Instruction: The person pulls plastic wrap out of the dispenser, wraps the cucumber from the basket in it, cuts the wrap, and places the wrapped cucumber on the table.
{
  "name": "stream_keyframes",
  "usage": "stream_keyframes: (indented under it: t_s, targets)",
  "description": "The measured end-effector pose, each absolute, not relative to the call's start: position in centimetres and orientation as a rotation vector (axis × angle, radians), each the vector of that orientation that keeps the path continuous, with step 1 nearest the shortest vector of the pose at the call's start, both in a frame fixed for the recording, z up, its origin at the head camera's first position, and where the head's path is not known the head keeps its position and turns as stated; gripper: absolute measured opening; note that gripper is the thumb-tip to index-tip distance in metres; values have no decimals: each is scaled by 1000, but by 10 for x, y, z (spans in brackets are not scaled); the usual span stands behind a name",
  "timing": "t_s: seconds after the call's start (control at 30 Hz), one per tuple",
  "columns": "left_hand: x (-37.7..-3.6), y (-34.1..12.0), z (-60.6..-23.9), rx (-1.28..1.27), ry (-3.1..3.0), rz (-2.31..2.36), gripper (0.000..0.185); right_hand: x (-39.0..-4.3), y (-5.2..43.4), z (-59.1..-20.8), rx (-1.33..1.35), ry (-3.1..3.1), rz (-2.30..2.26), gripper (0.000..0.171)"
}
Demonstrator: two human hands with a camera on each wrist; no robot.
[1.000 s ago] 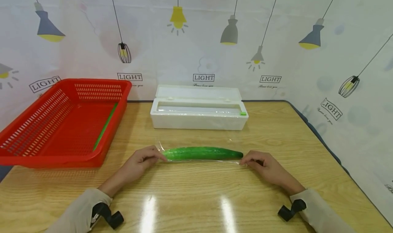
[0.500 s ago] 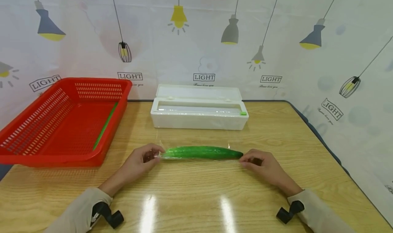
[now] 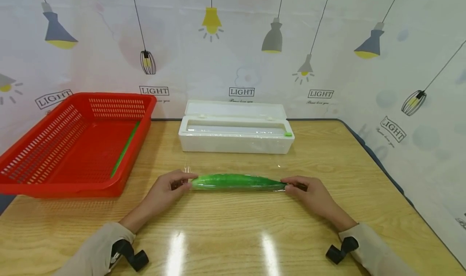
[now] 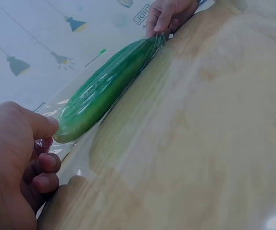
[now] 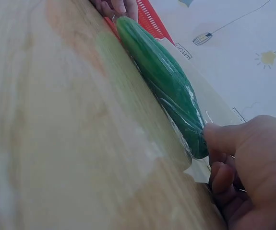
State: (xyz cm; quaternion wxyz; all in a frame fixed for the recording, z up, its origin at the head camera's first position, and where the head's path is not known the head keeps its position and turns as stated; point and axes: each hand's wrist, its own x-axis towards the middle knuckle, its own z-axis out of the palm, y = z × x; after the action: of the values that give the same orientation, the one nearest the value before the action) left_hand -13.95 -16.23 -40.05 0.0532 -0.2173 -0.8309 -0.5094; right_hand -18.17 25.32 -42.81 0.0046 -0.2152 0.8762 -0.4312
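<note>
A long green cucumber (image 3: 236, 182) lies across the wooden table (image 3: 233, 235), wrapped in clear plastic film (image 4: 63, 103). My left hand (image 3: 165, 190) pinches the film at the cucumber's left end (image 4: 63, 134). At the other end (image 5: 198, 143) my right hand (image 3: 309, 193) pinches the film too. In the left wrist view the thumb (image 4: 42, 125) sits on the cucumber's tip with the fingers curled under. In the right wrist view the thumb (image 5: 219, 136) presses the tip and the film looks tight round the cucumber (image 5: 164, 76).
A white cling-film dispenser box (image 3: 236, 127) stands open behind the cucumber. At the back left sits a red plastic basket (image 3: 78, 140) with a thin green stick (image 3: 125, 148) inside. The patterned wall cloth closes off the back and right sides.
Both hands have rolled the cucumber a little away from me, and the loose film behind it has wound tighter round it. The hands have closed in on its two ends.
</note>
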Motion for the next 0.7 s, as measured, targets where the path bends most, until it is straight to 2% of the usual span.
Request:
stream_keyframes:
  t_s: [0.23, 0.53, 0.7]
  targets:
    - [-158, -172, -433, -619, -2508, -1503, 23, -180, 251, -425, -638, 2732, -1400, 23]
    - [-158, -171, -434, -586, -2470, -1480, 14, -183, 254, -432, -662, 2792, -1432, 14]
    - [-160, -171, -435, -580, -2440, -1452, 11, -184, 251, -432, -813, 2803, -1457, 7]
